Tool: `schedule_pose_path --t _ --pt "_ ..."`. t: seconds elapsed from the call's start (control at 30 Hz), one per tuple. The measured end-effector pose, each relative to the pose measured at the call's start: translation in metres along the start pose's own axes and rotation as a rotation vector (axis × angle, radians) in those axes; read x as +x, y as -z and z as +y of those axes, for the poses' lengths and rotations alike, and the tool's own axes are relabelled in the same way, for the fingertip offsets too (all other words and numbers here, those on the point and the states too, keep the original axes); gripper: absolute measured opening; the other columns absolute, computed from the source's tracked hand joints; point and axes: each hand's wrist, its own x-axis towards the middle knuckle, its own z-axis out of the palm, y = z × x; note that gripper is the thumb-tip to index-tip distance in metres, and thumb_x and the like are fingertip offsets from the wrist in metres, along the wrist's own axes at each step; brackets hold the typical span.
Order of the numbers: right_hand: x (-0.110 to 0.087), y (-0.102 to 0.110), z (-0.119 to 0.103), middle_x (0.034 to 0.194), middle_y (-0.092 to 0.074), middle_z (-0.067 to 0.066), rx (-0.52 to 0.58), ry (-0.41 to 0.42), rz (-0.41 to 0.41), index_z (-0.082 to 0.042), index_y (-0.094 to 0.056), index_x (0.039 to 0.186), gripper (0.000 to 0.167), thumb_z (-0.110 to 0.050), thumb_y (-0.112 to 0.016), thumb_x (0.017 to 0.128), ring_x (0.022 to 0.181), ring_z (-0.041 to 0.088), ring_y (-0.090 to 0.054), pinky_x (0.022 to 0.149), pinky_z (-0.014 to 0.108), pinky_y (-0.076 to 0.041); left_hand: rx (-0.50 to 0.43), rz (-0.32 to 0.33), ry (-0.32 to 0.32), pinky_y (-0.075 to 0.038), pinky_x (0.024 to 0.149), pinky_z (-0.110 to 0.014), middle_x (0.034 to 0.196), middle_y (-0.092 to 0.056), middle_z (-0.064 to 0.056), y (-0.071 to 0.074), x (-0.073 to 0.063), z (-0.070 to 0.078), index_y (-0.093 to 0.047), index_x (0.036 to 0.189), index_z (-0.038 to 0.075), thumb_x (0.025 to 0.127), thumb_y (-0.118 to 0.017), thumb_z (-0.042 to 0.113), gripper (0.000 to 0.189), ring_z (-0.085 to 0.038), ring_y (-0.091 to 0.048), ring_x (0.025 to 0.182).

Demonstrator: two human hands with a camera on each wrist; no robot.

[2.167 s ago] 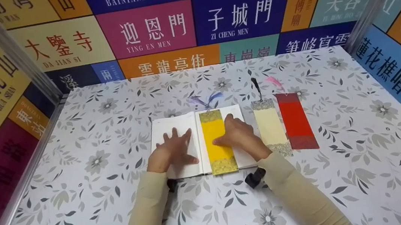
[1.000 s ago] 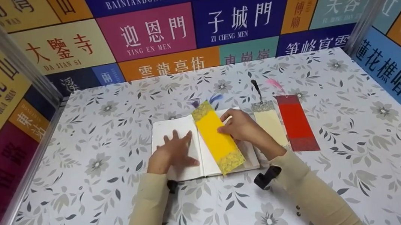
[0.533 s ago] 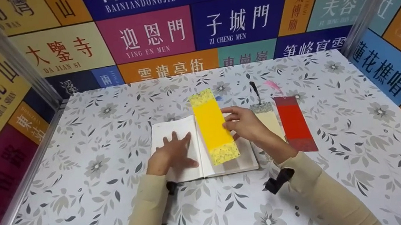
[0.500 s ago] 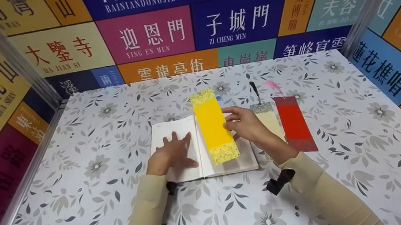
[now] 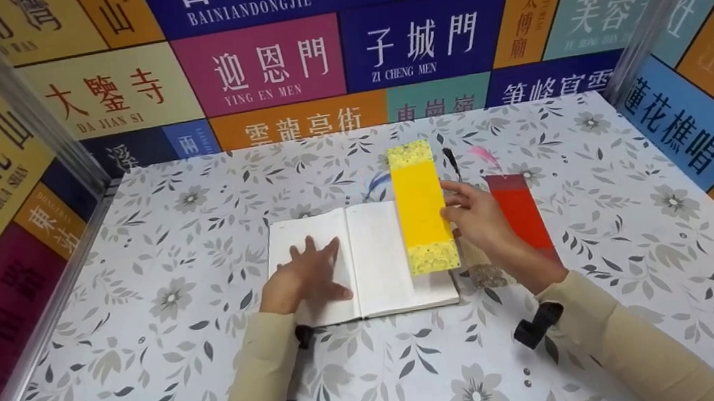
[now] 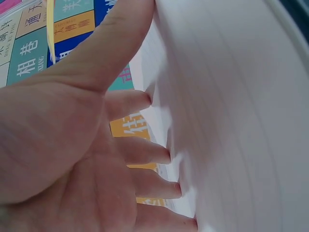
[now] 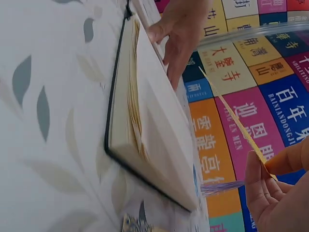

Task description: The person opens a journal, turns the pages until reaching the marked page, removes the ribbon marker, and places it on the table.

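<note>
An open notebook [image 5: 377,259] with white pages lies on the table. My left hand [image 5: 311,273] rests on its left page with fingers spread; the left wrist view shows the fingertips touching the paper [image 6: 236,121]. Over the right page's outer edge, my right hand [image 5: 484,223] pinches a yellow bookmark [image 5: 421,206] by its right side, thumb in front. The right wrist view shows this bookmark [image 7: 236,121] nearly edge-on, raised clear of the notebook [image 7: 159,116]. A blue tassel [image 5: 379,184] shows behind it. Beneath the right hand, a cream bookmark [image 5: 490,275] is mostly hidden.
A red bookmark [image 5: 523,215] with a pink tassel [image 5: 484,156] lies to the right, partly covered by my right wrist. The cream bookmark's black tassel [image 5: 451,161] points away. Printed panels [image 5: 261,63] stand behind the floral-covered table [image 5: 173,302] and at both sides.
My right hand has lifted the yellow bookmark off the right page and carried it rightward, uncovering most of that page. My left hand has stayed on the left page.
</note>
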Motion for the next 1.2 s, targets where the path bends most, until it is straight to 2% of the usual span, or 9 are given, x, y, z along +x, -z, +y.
schedule_pose_path --t 0.13,0.3,0.4,0.57,0.67,0.8,0.97,1.1,1.2 --pt "0.004 0.027 0.001 0.140 -0.059 0.019 -0.029 0.002 0.032 -0.010 -0.038 0.155 0.055 -0.009 -0.049 0.101 0.101 0.020 -0.062 0.073 0.020 -0.058 -0.021 0.009 0.001 -0.022 0.111 -0.079 0.164 -0.003 -0.034 -0.001 -0.001 0.000 -0.014 0.162 0.019 0.080 -0.079 0.049 0.109 -0.060 -0.007 0.149" --pt "0.008 0.056 -0.009 0.149 -0.053 0.013 0.004 -0.088 0.024 -0.015 -0.032 0.158 0.057 -0.016 -0.048 0.103 0.109 0.021 -0.060 0.088 0.023 -0.058 -0.018 0.023 0.011 -0.027 0.110 -0.077 0.164 -0.005 -0.033 0.000 -0.004 0.000 -0.015 0.162 0.019 0.079 -0.080 0.050 0.109 -0.059 -0.010 0.149" --pt "0.011 0.073 -0.016 0.151 -0.051 0.013 0.011 -0.099 0.037 -0.016 -0.031 0.158 0.058 -0.017 -0.047 0.103 0.107 0.018 -0.062 0.089 0.022 -0.057 -0.007 0.034 0.010 -0.032 0.109 -0.075 0.164 -0.008 -0.032 0.000 -0.006 0.000 -0.017 0.162 0.019 0.079 -0.080 0.050 0.108 -0.058 -0.014 0.148" --pt "0.022 0.098 -0.018 0.149 -0.052 0.017 -0.049 -0.078 0.085 -0.014 -0.030 0.159 0.058 -0.019 -0.048 0.103 0.097 0.012 -0.064 0.079 0.017 -0.058 0.041 0.083 -0.008 -0.046 0.103 -0.066 0.160 -0.025 -0.032 -0.001 -0.007 0.000 -0.023 0.161 0.020 0.077 -0.081 0.053 0.107 -0.056 -0.033 0.140" --pt "0.031 0.111 -0.015 0.151 -0.049 0.016 -0.088 -0.095 0.107 -0.014 -0.028 0.159 0.060 -0.022 -0.048 0.103 0.105 0.016 -0.061 0.080 0.017 -0.058 0.071 0.120 -0.031 -0.051 0.096 -0.061 0.150 -0.038 -0.030 -0.003 -0.008 -0.001 -0.028 0.159 0.019 0.075 -0.082 0.054 0.106 -0.053 -0.044 0.129" --pt "0.040 0.124 -0.012 0.154 -0.044 0.014 -0.083 -0.140 0.120 -0.016 -0.026 0.160 0.060 -0.025 -0.047 0.104 0.117 0.021 -0.056 0.092 0.024 -0.058 0.089 0.150 -0.047 -0.050 0.094 -0.060 0.142 -0.044 -0.028 -0.004 -0.007 -0.003 -0.032 0.158 0.018 0.073 -0.083 0.055 0.105 -0.049 -0.048 0.122" --pt "0.052 0.134 -0.010 0.156 -0.042 0.013 -0.063 -0.184 0.118 -0.020 -0.025 0.161 0.060 -0.025 -0.047 0.104 0.120 0.023 -0.053 0.107 0.034 -0.051 0.106 0.184 -0.040 -0.047 0.098 -0.062 0.142 -0.045 -0.027 -0.006 -0.004 -0.005 -0.035 0.156 0.020 0.071 -0.084 0.056 0.105 -0.047 -0.048 0.122" --pt "0.063 0.144 -0.005 0.158 -0.040 0.014 -0.074 -0.214 0.119 -0.022 -0.023 0.161 0.062 -0.025 -0.047 0.105 0.122 0.023 -0.051 0.112 0.039 -0.048 0.123 0.193 -0.038 -0.045 0.100 -0.061 0.142 -0.046 -0.025 -0.006 -0.004 -0.006 -0.035 0.156 0.022 0.071 -0.082 0.058 0.104 -0.046 -0.048 0.123" --pt "0.071 0.150 0.000 0.156 -0.042 0.012 -0.082 -0.227 0.130 -0.021 -0.024 0.161 0.061 -0.025 -0.047 0.104 0.121 0.021 -0.053 0.111 0.039 -0.049 0.117 0.213 -0.040 -0.045 0.100 -0.059 0.141 -0.048 -0.024 -0.007 -0.005 -0.008 -0.038 0.155 0.023 0.073 -0.082 0.058 0.100 -0.045 -0.048 0.122"
